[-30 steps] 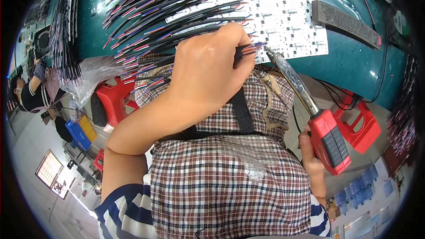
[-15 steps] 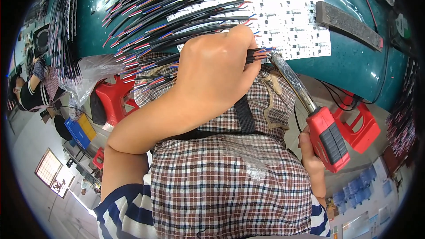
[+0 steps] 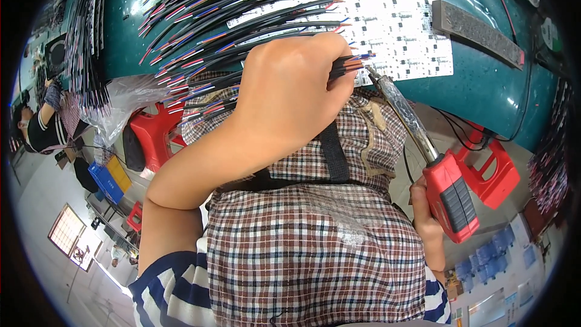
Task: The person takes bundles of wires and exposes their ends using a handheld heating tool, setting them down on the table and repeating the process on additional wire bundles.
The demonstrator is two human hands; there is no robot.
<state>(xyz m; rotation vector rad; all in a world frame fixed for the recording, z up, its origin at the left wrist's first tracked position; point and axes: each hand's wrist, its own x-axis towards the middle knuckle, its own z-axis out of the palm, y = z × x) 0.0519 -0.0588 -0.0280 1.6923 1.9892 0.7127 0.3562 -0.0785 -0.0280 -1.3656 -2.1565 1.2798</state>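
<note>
My left hand (image 3: pixel 293 88) is closed, gripping a black cable (image 3: pixel 346 65) between thumb and fingers. Thin coloured wire ends stick out of the cable to the right, over the near edge of a white circuit board panel (image 3: pixel 402 21). In my right hand (image 3: pixel 423 209) is a red and black soldering gun (image 3: pixel 451 197). Its long metal barrel slants up and left, with the tip right beside the wire ends; whether they touch I cannot tell. Several black cables (image 3: pixel 242 21) with red, blue and white ends lie in rows across the panel's left part.
On the green table (image 3: pixel 484 100) a grey bar (image 3: pixel 475 33) lies right of the panel. More cable bundles hang at the far left (image 3: pixel 88 42) and right edge. Red stools (image 3: pixel 154 136) stand below the table. Another person (image 3: pixel 45 121) sits at the left.
The wire ends in my left hand have shifted slightly upward. The soldering gun's tip has moved a little up and left, while its handle has dropped slightly.
</note>
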